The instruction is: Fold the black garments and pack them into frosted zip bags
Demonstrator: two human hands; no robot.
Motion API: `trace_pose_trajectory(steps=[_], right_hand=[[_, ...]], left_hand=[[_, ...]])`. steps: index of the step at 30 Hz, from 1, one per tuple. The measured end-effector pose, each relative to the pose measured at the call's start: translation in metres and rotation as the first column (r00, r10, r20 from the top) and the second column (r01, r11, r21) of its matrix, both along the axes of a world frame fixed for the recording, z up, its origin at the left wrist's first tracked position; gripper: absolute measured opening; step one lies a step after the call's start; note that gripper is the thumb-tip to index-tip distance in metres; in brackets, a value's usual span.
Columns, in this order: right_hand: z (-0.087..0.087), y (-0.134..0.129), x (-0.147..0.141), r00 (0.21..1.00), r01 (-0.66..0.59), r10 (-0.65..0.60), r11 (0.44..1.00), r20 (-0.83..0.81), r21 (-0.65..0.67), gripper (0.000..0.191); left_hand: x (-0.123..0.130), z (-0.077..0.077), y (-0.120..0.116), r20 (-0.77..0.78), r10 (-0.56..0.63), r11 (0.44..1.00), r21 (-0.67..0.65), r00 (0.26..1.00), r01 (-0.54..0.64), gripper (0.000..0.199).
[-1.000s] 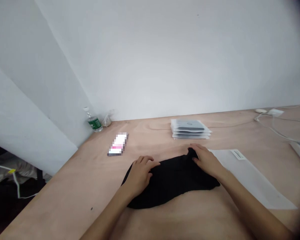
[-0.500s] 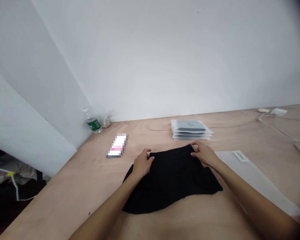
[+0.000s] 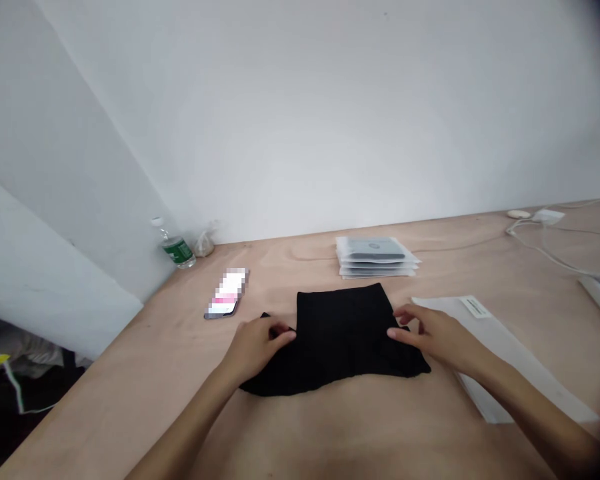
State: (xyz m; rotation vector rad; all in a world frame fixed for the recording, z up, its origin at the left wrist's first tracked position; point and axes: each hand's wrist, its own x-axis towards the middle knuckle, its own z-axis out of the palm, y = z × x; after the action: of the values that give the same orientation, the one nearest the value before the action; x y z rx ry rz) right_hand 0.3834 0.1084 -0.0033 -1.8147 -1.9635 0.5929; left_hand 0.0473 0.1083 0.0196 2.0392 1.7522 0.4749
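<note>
Touching black cloth (image 3: pixel 340 333) spread on counter (image 3: pixel 145 400), left hand (image 3: pixel 260 343) and right hand (image 3: pixel 427 333) sit at opposite sides, fingers partly curled, thumbs on fabric; firm grip cannot be told.

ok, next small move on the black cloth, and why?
Probably have the left hand fold the left flap of the black cloth inward: it juts out past the squared upper section, and that hand's fingers are right at it.

The phone's (image 3: pixel 227 293) screen is pixelated beyond reading.
</note>
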Motion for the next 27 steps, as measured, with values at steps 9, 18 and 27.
trace_pose_trajectory(steps=[9,18,27], right_hand=[[-0.003,-0.034,0.017,0.960,-0.104,0.092,0.994,-0.266,-0.032,0.023],[-0.005,-0.071,0.023,0.880,-0.281,0.249,0.960,-0.405,-0.019,0.022],[-0.020,-0.094,0.046,0.914,-0.334,0.338,0.941,-0.226,0.057,0.031]], left_hand=[[-0.021,0.011,-0.044,0.032,-0.054,0.999,0.009,0.998,0.054,0.013],[-0.039,-0.012,-0.048,0.013,0.044,0.996,0.078,0.999,-0.045,0.018],[-0.081,-0.011,-0.113,0.016,-0.162,0.980,0.121,0.987,0.158,0.016]])
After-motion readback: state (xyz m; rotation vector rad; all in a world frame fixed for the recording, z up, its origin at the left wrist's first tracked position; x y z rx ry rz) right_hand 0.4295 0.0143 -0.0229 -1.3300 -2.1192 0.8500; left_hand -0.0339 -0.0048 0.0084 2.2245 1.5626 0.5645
